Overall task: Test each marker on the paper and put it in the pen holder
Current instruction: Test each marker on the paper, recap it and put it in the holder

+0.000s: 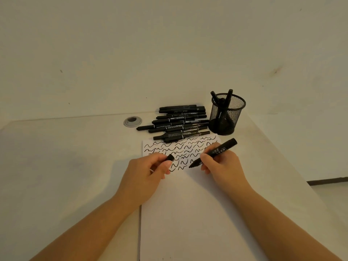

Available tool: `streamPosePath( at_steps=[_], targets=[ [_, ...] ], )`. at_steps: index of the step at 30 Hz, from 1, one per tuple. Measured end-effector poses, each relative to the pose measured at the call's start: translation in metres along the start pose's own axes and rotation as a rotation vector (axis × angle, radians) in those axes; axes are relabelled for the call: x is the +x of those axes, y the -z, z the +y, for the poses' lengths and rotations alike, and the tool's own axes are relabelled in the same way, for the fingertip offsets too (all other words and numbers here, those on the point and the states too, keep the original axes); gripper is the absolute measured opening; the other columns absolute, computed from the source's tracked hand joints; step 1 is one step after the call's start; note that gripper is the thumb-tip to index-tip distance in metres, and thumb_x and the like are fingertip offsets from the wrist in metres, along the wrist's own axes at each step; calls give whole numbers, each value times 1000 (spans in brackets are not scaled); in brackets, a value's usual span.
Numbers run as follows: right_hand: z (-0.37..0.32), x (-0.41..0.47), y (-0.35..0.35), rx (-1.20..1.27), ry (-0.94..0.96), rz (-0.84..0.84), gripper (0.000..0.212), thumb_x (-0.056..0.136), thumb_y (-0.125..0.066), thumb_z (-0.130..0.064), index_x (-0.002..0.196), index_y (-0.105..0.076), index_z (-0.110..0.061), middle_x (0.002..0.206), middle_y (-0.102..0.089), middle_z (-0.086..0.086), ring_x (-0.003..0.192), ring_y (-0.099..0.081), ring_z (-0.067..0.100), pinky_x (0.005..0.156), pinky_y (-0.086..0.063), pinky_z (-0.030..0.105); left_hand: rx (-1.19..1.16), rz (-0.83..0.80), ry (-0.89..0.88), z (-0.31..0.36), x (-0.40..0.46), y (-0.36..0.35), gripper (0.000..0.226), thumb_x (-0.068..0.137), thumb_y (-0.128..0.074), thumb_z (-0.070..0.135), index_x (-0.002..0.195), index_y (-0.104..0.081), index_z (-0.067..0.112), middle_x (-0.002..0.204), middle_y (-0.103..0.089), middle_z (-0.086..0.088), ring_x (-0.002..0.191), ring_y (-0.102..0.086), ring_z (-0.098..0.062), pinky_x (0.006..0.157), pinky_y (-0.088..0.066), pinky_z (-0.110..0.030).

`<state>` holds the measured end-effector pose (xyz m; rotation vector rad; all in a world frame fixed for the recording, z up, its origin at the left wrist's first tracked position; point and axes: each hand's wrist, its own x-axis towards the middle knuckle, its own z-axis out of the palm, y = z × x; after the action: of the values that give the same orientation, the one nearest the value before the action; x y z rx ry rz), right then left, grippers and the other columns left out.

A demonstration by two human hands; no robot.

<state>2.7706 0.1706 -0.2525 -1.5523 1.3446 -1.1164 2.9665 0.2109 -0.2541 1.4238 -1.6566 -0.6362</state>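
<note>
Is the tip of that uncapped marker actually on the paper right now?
Cannot tell. In the head view the marker, held by the right hand, points its tip down at the paper, but from this angle neither contact nor a gap shows plainly.

Two bare forearms enter from the bottom edge, at about 7 and 5 o'clock. No sleeve covers them up to the frame edge. The left hand [150,169] and the right hand [220,164] wear nothing; the nails are short and plain.
</note>
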Motion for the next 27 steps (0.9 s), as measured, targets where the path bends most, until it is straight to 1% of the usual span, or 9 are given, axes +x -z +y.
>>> streamPosePath(
  at_steps=[5,9,11,14,18,20,22,25,27],
  targets=[
    [0,0,0,-65,-7,-2,15,84,-59,-21,70,-59,-26,60,-66,-3,57,-61,6,61,-50,23,-31,-4,-19,0,-1,0,11,86,-56,32,83,-61,41,72,-67,22,59,-61,1,58,-43,-6],
    [1,0,2,-64,-21,50,17,83,-58,-18,68,-58,-26,63,-65,1,66,-61,20,65,-50,33,-71,9,-23,-2,-2,-1,10,85,-56,34,82,-61,41,71,-67,21,58,-60,1,58,-44,-7],
    [2,0,2,-61,-32,74,17,82,-57,-18,67,-58,-26,62,-63,0,64,-59,17,63,-49,32,-78,7,-28,-2,-3,-1,11,86,-56,32,83,-61,41,72,-67,21,57,-60,1,57,-44,-7],
    [2,-2,3,-97,-15,144,18,81,-56,-19,66,-56,-29,59,-60,-5,54,-53,4,55,-42,26,-77,11,-32,-2,-3,-1,11,86,-56,32,83,-61,41,73,-67,21,58,-60,1,57,-43,-6],
    [-1,-4,7,52,52,239,13,83,-61,-18,76,-58,-28,65,-62,-5,60,-56,11,60,-49,32,-73,10,-38,-1,-3,-1,9,84,-57,34,84,-61,43,74,-68,21,60,-61,0,59,-47,-10],
    [-5,-6,9,140,57,205,11,83,-62,-14,80,-60,-25,63,-62,-6,56,-54,9,57,-46,25,-49,6,-53,0,-4,-1,13,84,-59,32,83,-60,45,75,-67,22,63,-60,1,60,-46,-10],
    [-8,-8,11,262,49,106,15,85,-60,-9,78,-62,-22,57,-60,-5,50,-51,9,49,-43,19,-6,-1,-84,1,-4,-1,21,84,-61,28,80,-59,48,77,-66,26,67,-59,3,61,-44,-8],
    [-12,-13,10,538,-13,-68,12,81,-57,-20,71,-64,-19,55,-59,3,50,-51,15,43,-42,23,50,-9,-114,2,-5,-1,23,83,-63,29,80,-59,52,81,-63,32,71,-58,6,63,-43,-8],
    [-13,-15,8,582,-33,-117,16,81,-53,-22,72,-63,-15,54,-59,6,49,-52,16,42,-42,23,65,-11,-125,3,-5,-2,13,83,-63,32,85,-63,45,82,-62,35,72,-58,8,62,-43,-7]
  ],
)
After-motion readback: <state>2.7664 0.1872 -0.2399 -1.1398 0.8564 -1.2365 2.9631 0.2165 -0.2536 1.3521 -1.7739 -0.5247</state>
